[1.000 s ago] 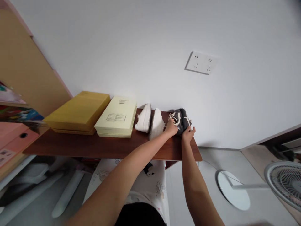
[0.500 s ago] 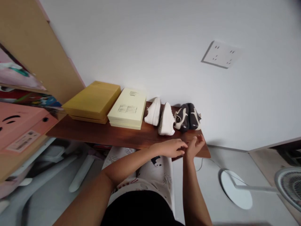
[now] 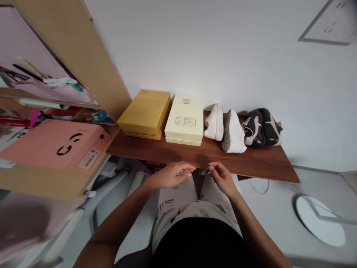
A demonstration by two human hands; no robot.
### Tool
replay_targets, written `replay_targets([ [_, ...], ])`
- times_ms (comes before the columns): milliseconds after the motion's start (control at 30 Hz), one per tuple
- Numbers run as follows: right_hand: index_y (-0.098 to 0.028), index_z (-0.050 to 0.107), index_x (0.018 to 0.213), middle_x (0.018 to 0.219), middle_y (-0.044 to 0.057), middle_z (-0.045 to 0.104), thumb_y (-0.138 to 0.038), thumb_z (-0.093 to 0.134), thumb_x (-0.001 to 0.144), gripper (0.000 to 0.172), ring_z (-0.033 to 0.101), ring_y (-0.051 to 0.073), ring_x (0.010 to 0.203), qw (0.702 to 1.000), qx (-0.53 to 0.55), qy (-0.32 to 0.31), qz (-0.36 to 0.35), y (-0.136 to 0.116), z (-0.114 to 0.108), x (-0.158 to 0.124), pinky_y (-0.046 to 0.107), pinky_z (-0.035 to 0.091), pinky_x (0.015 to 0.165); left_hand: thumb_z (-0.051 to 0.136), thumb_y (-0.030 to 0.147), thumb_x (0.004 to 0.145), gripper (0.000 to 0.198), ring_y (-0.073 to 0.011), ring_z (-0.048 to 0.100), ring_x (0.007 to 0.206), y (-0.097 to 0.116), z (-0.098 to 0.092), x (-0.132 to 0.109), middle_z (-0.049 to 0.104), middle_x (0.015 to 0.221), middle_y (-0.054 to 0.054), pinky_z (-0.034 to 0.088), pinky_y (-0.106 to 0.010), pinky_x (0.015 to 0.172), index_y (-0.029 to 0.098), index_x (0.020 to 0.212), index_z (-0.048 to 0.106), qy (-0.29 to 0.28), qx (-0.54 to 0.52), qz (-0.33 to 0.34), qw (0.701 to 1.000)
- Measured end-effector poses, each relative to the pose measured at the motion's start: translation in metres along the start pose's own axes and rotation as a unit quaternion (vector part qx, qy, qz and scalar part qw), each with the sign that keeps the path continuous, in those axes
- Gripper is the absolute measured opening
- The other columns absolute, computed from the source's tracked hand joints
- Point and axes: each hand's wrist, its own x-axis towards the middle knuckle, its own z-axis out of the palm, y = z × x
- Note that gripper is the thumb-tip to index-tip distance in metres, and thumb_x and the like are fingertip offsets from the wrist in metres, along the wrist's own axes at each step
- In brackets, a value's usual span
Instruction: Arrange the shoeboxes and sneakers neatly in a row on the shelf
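A pair of dark shoes with pale stripes (image 3: 262, 127) stands at the right end of a brown wooden shelf (image 3: 200, 158), against the white wall. A pair of white shoes (image 3: 225, 127) stands just left of them. My left hand (image 3: 171, 175) and my right hand (image 3: 221, 178) hover in front of the shelf's near edge, over my lap. Both hold nothing; the fingers are loosely curled and apart, fingertips pointing toward each other. Neither hand touches the shelf or the shoes.
A pale cream box (image 3: 185, 119) and a mustard yellow box (image 3: 145, 112) lie on the shelf's left part. A pink box (image 3: 55, 143) sits on a wooden cabinet at the left. A white round fan base (image 3: 320, 219) rests on the floor at the right.
Both hands have left the dark shoes and drawn back to in front of the shelf. The view has swung left, so the shoes now appear further right.
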Motion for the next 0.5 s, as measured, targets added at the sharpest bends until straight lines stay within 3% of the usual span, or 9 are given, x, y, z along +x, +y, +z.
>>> replay_targets([
  [167, -0.021, 0.067, 0.101, 0.093, 0.003, 0.069, -0.052, 0.065, 0.083, 0.036, 0.064, 0.015, 0.084, 0.987, 0.005, -0.156, 0.029, -0.006, 0.060, 0.003, 0.033, 0.052, 0.083, 0.058, 0.040, 0.090, 0.031, -0.0222, 0.065, 0.109, -0.024, -0.022, -0.047, 0.070, 0.117, -0.009, 0.050, -0.036, 0.095, 0.023, 0.115, 0.067, 0.095, -0.064, -0.080, 0.990],
  [267, -0.021, 0.066, 0.103, 0.098, 0.004, 0.070, -0.053, 0.067, 0.081, 0.039, 0.065, 0.017, 0.091, 0.981, 0.041, -0.188, 0.030, -0.023, 0.099, 0.016, 0.037, 0.052, 0.090, 0.064, 0.042, 0.085, 0.030, -0.0251, 0.064, 0.110, -0.034, -0.050, -0.071, 0.071, 0.113, -0.008, 0.048, -0.040, 0.100, 0.024, 0.108, 0.069, 0.241, -0.073, -0.101, 0.963],
  [400, -0.023, 0.063, 0.115, 0.114, 0.007, 0.068, -0.049, 0.071, 0.078, 0.046, 0.063, 0.021, 0.110, 0.982, 0.094, -0.165, 0.009, -0.059, 0.153, 0.047, 0.042, 0.047, 0.102, 0.069, 0.040, 0.080, 0.036, -0.0252, 0.058, 0.120, -0.055, -0.102, -0.090, 0.067, 0.120, -0.008, 0.046, -0.039, 0.104, 0.024, 0.112, 0.065, 0.492, -0.090, -0.088, 0.861],
  [500, -0.024, 0.056, 0.131, 0.133, 0.009, 0.060, -0.044, 0.069, 0.082, 0.055, 0.052, 0.024, 0.130, 0.987, 0.093, -0.130, 0.003, -0.086, 0.190, 0.071, 0.044, 0.038, 0.112, 0.068, 0.034, 0.082, 0.037, -0.0215, 0.057, 0.119, -0.078, -0.143, -0.090, 0.064, 0.121, -0.007, 0.049, -0.032, 0.097, 0.024, 0.116, 0.060, 0.571, -0.143, -0.108, 0.801],
])
